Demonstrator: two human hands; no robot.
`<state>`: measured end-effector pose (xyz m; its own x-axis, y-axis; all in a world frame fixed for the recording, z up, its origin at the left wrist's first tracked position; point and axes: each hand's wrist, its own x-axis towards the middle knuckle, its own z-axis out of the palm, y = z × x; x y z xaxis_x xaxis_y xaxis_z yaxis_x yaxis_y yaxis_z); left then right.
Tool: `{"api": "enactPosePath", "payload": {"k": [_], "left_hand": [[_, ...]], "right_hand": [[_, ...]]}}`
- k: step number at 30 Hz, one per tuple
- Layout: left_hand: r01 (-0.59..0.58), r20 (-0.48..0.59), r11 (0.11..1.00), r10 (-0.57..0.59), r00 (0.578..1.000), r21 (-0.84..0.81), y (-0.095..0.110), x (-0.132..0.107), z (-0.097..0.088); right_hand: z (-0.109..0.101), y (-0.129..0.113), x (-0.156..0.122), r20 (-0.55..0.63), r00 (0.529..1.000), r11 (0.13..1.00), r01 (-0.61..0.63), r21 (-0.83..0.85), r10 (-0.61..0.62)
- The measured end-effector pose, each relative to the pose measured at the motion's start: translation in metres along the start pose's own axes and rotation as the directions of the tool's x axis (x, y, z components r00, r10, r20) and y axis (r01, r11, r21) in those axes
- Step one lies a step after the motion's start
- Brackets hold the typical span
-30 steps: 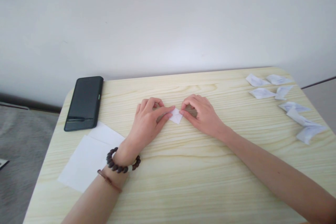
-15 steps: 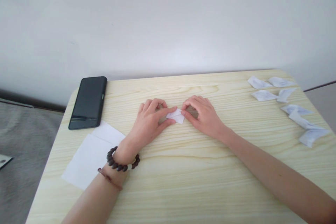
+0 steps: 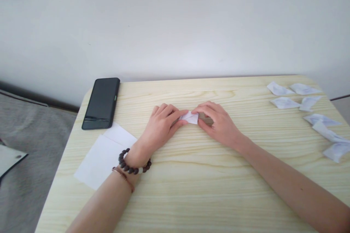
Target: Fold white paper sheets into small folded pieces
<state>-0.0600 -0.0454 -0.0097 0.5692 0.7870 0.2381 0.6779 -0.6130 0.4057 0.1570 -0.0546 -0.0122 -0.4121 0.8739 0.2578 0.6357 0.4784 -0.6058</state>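
Note:
A small folded piece of white paper (image 3: 191, 117) lies on the light wooden table (image 3: 191, 189), near its middle. My left hand (image 3: 161, 127) pinches the paper's left end between thumb and forefinger, with the other fingers curled. My right hand (image 3: 218, 122) pinches its right end in the same way. Both hands rest on the tabletop. A dark bead bracelet (image 3: 133, 165) and a thin brown cord sit on my left wrist.
A black phone (image 3: 101, 102) lies face up at the table's far left corner. Flat white sheets (image 3: 105, 154) lie just in front of it, by my left forearm. Several folded white paper pieces (image 3: 308, 111) are scattered along the right edge. A plain wall stands behind.
The paper has been folded narrower between my fingers. The view has shifted, so everything sits a little further right in the frame.

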Motion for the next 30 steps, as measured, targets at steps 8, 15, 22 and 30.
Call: {"api": "enactPosePath", "payload": {"k": [8, 15, 22, 30], "left_hand": [[-0.024, -0.062, 0.996, 0.019, 0.998, -0.09, 0.0007, -0.0007, -0.0009], [-0.044, -0.147, 0.945, -0.005, 0.989, -0.324, 0.0051, 0.0015, -0.0037], [0.035, -0.076, 0.937, -0.065, 0.995, -0.348, 0.0062, 0.0012, -0.0056], [0.034, -0.054, 0.948, -0.053, 0.997, -0.315, 0.0059, 0.0024, -0.0052]], "right_hand": [[-0.002, -0.002, -0.0007, -0.072, 0.997, 0.99, 0.03, 0.136, -0.02], [0.0003, -0.0002, -0.0015, -0.177, 0.981, 0.976, 0.117, 0.185, -0.084], [-0.0033, -0.0043, -0.0016, -0.179, 0.984, 0.979, 0.053, 0.195, -0.018], [-0.0014, -0.003, -0.0021, -0.096, 0.991, 0.96, -0.064, 0.272, 0.094]]}}
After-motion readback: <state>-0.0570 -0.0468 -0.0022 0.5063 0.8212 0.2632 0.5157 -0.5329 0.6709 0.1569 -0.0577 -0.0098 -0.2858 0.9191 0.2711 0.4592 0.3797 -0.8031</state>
